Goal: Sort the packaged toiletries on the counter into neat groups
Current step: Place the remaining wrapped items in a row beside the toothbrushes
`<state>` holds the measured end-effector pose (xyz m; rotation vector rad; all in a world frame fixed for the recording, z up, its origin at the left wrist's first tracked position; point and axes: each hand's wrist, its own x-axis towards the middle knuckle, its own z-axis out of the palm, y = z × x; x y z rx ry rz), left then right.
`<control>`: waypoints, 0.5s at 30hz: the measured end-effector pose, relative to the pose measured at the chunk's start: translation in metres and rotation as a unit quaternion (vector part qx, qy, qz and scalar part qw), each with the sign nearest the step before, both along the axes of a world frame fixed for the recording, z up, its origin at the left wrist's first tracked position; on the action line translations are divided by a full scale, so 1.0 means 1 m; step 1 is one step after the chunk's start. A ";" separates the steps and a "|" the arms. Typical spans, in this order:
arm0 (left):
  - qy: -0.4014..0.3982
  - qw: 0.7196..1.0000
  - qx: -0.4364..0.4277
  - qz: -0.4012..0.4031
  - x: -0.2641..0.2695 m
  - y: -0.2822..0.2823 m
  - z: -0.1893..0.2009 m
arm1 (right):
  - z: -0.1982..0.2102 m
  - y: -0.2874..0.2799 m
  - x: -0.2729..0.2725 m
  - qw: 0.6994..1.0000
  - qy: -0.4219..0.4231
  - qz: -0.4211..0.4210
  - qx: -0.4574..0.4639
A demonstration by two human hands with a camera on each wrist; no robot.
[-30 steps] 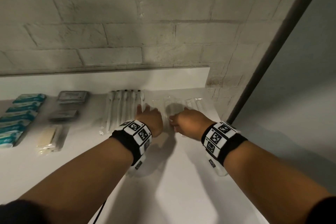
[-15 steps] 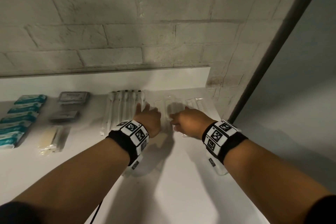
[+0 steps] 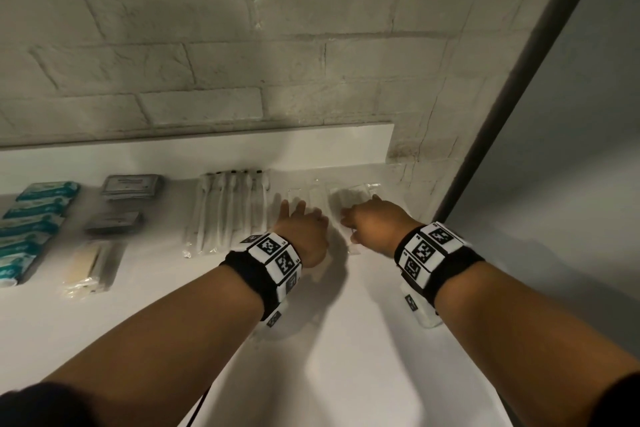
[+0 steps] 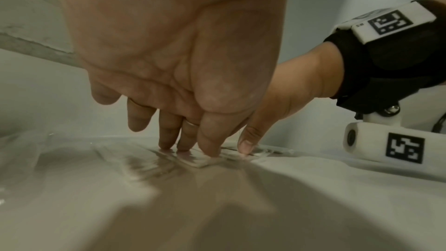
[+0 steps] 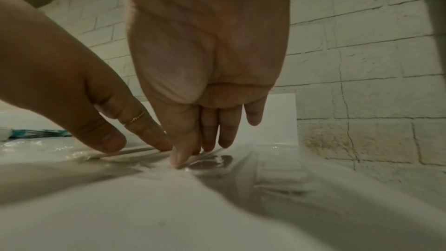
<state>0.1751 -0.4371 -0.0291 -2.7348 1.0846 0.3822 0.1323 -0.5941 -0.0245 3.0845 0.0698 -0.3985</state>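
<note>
Both hands down, left hand point(image 3: 302, 231) and right hand point(image 3: 375, 224) pressing straight fingertips onto clear flat plastic packets point(image 3: 349, 199) on white counter point(image 3: 346, 340), right of white wrapped toothbrushes point(image 3: 230, 208).

The right hand point(image 5: 207, 60) reaches down, and its straight fingers point(image 5: 226, 133) and thumb press on a clear plastic packet point(image 5: 210, 159) that lies flat on the white tabletop point(image 5: 169, 207). The left hand point(image 5: 72, 87) comes from the left; its fingertips touch the packet just beside the right thumb. It wears a thin ring point(image 5: 134, 119). Behind stands a white brick wall point(image 5: 362, 64). Far left lies a teal package point(image 5: 36, 133), blurred.
</note>
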 end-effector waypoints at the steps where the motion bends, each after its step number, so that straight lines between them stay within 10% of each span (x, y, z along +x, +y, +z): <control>1: -0.001 1.000 -0.001 0.001 0.000 0.000 0.000 | 0.000 0.000 -0.001 1.000 0.000 -0.001 0.006; 15: 0.025 0.998 -0.027 -0.043 -0.018 -0.022 0.004 | 0.010 -0.021 -0.010 0.996 0.019 -0.086 -0.004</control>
